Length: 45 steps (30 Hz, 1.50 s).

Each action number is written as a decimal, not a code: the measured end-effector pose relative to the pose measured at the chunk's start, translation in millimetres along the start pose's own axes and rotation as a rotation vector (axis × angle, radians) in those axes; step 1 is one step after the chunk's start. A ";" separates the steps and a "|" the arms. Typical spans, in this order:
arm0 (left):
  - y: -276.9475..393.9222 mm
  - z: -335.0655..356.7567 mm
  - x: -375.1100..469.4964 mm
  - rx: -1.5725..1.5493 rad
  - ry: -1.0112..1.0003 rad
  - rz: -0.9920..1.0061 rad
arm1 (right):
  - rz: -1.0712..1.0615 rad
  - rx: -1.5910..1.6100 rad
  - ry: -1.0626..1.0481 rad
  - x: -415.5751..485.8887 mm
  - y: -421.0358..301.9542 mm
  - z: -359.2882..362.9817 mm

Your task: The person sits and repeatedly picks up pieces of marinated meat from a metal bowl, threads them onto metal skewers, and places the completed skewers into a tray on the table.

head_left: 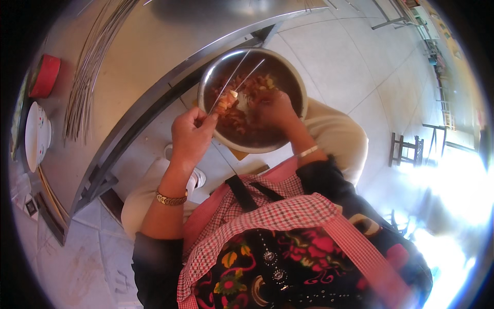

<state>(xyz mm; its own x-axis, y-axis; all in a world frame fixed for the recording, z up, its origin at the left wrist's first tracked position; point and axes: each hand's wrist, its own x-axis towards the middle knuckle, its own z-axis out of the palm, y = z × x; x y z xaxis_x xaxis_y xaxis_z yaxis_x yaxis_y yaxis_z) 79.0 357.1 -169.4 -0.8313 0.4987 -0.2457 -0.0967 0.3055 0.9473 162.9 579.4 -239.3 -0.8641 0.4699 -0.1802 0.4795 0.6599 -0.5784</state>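
Observation:
My left hand (pixel 195 129) grips thin metal skewers (pixel 256 68) near their lower ends; two shafts show, pointing up and away over the bowl. Pieces of raw meat (pixel 225 103), with a pale piece at the top, are threaded just above my fingers. Below them is a wide metal bowl (pixel 303 92) containing cut reddish meat (pixel 237 121) and some pale and yellowish bits. Inside the bowl, my right hand (pixel 274 108) reaches down to the meat on the right side. Its fingertips are blurred and hidden, so whether they pinch a piece is unclear.
A metal table (pixel 127 77) curves along the left, bearing a bundle of skewers (pixel 87 85), a red container (pixel 45 76) and a white patterned bowl (pixel 38 135). My knee (pixel 339 135) is right of the metal bowl. A small dark stool (pixel 407 150) stands on the tiled floor.

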 end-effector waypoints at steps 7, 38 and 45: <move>2.9 -0.6 0.3 -0.048 0.005 -0.015 | 0.348 1.225 -0.082 5.1 1.7 -17.2; -2.9 16.5 -15.2 0.094 -0.073 -0.050 | 0.323 1.982 0.260 10.0 -38.1 -28.4; -5.9 20.6 -16.4 0.085 -0.057 -0.055 | 0.345 1.974 0.398 1.4 -57.2 -21.4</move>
<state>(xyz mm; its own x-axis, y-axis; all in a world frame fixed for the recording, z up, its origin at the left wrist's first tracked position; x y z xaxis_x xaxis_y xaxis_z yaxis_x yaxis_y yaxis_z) 104.6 363.8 -175.2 -0.7934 0.5236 -0.3104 -0.0927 0.4000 0.9118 137.6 554.9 -189.4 -0.5871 0.6669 -0.4589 -0.4369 -0.7382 -0.5140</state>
